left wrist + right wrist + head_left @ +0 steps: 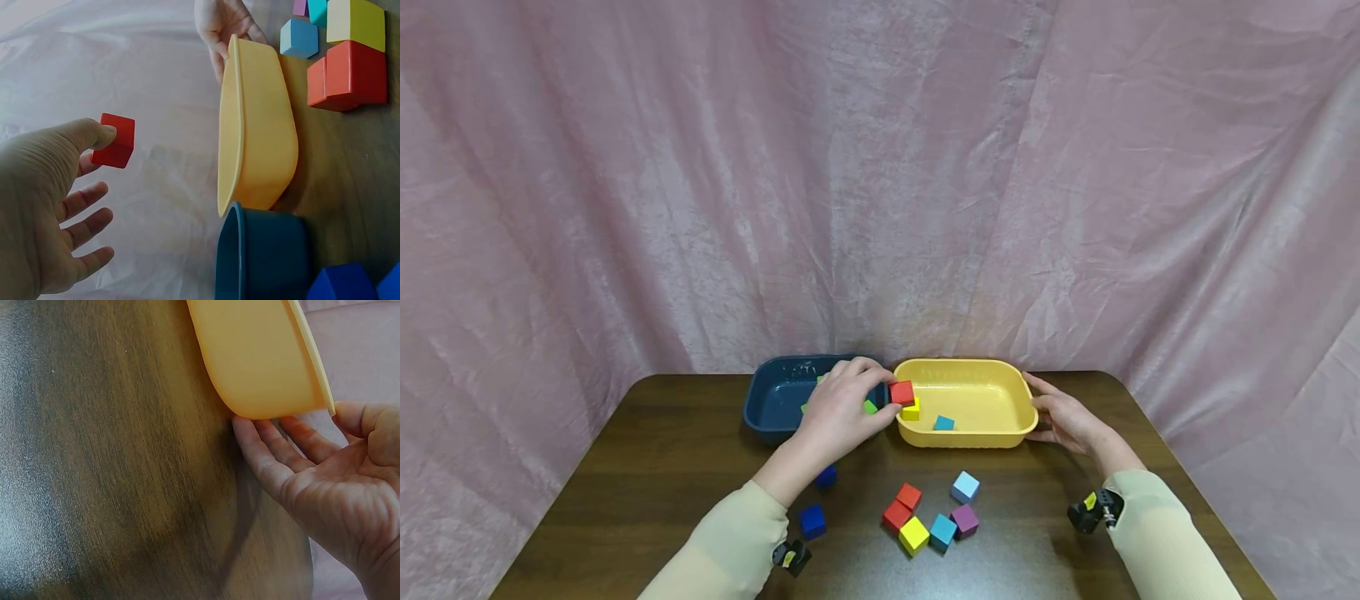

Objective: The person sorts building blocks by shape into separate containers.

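My left hand (844, 406) pinches a red cube (902, 393) between thumb and forefinger. In the left wrist view the other fingers are spread apart from the red cube (117, 140). From the head view this cube overlaps the left end of a yellow tray (981, 400). A yellow cube (912, 411) and a teal cube (944, 423) lie inside that tray. At its right end, my right hand (1067, 421) touches the outer wall with extended fingers, thumb by the rim. Partly hidden behind my left hand is a dark blue tray (767, 400) with green cubes (870, 407) in it.
In front of the trays, several loose cubes lie on the brown wooden table (647, 475): red (897, 517), yellow (914, 536), teal (943, 532), purple (965, 521) and light blue (965, 487). Farther left sit two blue cubes (812, 522). A pink curtain (880, 183) hangs behind the table.
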The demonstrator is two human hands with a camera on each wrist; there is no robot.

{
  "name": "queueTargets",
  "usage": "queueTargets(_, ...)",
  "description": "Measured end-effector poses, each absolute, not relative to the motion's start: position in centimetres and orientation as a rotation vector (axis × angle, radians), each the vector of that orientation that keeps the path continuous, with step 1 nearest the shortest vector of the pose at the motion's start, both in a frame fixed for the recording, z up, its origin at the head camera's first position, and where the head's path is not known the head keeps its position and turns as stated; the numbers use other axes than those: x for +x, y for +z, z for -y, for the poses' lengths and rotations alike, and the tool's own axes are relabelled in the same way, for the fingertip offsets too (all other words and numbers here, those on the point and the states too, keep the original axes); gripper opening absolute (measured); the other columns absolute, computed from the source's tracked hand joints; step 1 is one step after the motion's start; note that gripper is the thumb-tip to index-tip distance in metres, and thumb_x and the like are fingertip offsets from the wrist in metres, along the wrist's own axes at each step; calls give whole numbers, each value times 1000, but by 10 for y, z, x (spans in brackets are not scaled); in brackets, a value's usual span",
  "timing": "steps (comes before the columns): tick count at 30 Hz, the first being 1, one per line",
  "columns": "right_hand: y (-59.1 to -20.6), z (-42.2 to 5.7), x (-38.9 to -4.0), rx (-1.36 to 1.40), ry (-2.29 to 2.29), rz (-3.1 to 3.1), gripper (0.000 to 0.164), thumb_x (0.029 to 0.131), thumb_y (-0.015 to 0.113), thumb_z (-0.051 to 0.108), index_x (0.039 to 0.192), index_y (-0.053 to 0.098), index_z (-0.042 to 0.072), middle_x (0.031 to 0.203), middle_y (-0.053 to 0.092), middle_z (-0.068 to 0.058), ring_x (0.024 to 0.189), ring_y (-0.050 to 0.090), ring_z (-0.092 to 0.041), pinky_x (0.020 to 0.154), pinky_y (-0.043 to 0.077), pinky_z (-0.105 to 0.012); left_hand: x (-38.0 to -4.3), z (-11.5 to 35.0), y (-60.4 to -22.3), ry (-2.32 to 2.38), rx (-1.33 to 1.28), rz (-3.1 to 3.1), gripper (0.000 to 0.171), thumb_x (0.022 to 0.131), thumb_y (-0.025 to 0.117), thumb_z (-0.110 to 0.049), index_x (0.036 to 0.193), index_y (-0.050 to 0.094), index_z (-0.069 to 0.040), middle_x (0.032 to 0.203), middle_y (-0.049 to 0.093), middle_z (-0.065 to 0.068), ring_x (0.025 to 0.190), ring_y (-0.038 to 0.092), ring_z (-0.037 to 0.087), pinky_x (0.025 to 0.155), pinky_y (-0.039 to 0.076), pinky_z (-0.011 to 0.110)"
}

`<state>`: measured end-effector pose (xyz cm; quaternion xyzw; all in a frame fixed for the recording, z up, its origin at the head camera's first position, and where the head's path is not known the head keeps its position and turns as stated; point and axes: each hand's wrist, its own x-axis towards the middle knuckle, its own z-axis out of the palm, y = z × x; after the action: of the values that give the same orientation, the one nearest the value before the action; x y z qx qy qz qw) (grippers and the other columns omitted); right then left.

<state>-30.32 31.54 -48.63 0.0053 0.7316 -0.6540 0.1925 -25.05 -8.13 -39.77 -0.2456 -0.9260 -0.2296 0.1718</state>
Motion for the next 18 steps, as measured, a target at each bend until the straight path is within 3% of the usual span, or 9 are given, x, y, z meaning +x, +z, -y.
queueTargets(18,-486,-313,-305,31,-1856,-2047,67,108,38,10,166,6,22,155,31,-30,119,59,-30,98,49,-59,-269,54,-415,-553,-727,2718,34,87,81,-42,114,75,-23,117,63,1,110,54,25,93,48,43)
